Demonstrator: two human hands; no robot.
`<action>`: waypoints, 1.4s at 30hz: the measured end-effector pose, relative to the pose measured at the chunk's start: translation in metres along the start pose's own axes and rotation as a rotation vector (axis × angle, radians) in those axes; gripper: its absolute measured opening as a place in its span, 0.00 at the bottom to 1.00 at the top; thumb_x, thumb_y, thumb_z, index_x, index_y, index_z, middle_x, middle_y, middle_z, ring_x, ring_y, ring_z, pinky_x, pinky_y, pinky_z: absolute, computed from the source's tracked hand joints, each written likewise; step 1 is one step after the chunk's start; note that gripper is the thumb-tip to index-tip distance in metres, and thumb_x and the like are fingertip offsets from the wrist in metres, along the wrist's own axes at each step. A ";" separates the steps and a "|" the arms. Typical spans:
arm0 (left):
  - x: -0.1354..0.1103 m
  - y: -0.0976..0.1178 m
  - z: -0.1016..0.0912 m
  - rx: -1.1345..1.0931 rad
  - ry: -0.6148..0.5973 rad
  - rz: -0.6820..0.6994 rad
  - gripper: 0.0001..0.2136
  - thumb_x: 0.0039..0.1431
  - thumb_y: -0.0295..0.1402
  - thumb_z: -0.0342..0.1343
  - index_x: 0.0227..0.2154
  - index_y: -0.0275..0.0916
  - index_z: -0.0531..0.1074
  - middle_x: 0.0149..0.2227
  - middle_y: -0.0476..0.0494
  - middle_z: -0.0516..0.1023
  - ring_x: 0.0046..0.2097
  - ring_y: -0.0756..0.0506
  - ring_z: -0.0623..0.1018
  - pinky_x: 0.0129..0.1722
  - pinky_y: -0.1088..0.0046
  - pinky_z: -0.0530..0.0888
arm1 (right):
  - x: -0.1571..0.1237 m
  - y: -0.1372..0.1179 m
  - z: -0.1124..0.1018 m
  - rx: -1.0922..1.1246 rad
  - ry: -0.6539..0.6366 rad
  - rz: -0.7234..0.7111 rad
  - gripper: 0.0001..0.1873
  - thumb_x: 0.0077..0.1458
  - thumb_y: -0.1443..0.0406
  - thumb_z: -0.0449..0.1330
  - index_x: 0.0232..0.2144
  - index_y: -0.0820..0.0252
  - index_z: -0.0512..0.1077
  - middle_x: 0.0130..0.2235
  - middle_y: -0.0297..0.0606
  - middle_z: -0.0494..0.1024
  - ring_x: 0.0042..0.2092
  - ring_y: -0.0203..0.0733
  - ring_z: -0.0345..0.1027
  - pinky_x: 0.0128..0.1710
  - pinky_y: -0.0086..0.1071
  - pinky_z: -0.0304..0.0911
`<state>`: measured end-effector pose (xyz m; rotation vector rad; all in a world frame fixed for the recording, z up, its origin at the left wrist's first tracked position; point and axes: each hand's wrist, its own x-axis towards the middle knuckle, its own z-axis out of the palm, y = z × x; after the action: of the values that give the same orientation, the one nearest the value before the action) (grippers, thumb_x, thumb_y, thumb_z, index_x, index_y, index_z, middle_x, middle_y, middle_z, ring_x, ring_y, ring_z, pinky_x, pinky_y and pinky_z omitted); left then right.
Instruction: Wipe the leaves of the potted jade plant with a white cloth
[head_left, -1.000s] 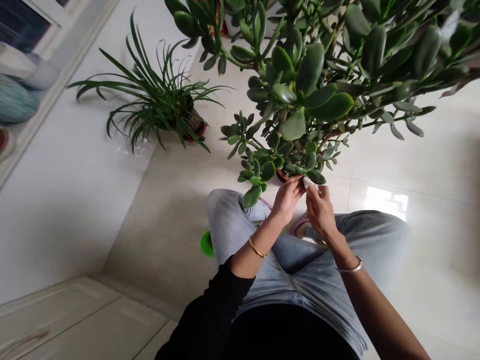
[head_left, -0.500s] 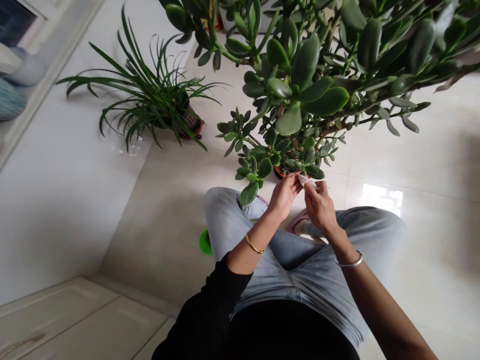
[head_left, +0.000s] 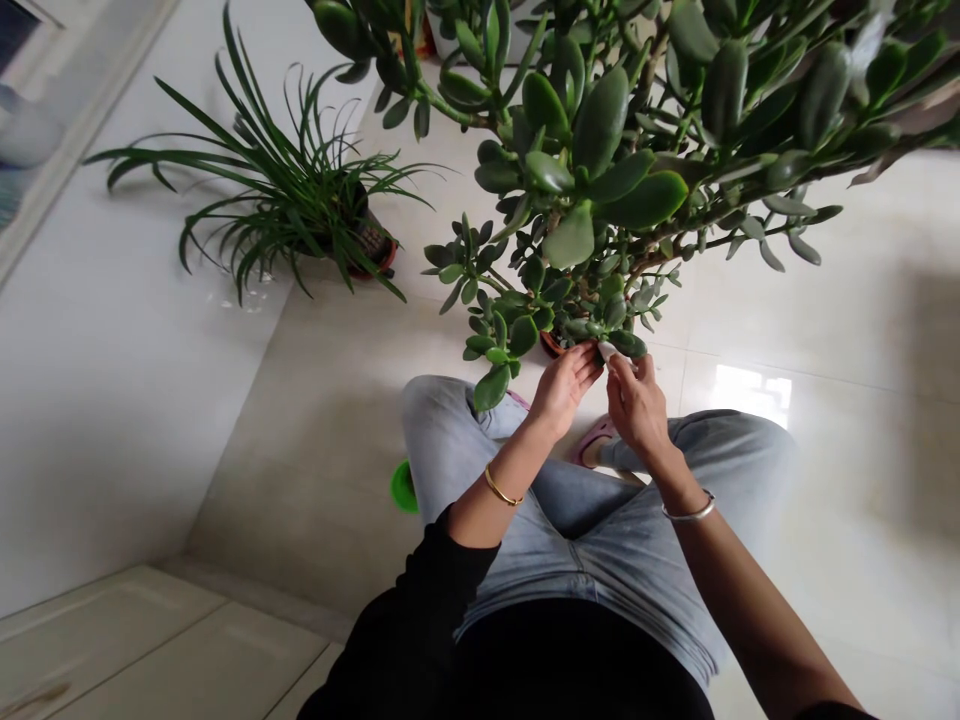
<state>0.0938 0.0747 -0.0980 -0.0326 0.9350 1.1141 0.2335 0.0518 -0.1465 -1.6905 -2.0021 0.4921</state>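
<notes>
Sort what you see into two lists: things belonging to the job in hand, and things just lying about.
Job in hand:
- left hand, at the leaves
- right hand, holding white tissue
- broad-leaved plant

Apparently just about:
- long-leaved plant
- green object, partly hidden, use unclear

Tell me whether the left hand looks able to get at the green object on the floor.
Likely yes: the left hand would have to pass over the left leg, which partly hides the green object.

Left grip (head_left: 566, 388) outstretched, right grip (head_left: 637, 408) pinched, forearms (head_left: 742, 590) angled inward
</notes>
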 end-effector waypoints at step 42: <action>0.013 -0.022 -0.019 0.229 0.052 0.251 0.06 0.56 0.29 0.63 0.38 0.40 0.80 0.48 0.45 0.83 0.54 0.44 0.79 0.58 0.66 0.71 | -0.001 -0.027 0.017 1.385 0.042 0.805 0.16 0.46 0.56 0.68 0.36 0.54 0.72 0.24 0.22 0.65 0.22 0.29 0.56 0.18 0.23 0.56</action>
<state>0.1008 0.0647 -0.1273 0.2502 1.1312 1.2339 0.2025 0.0463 -0.1458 -1.3305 -0.4112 1.5780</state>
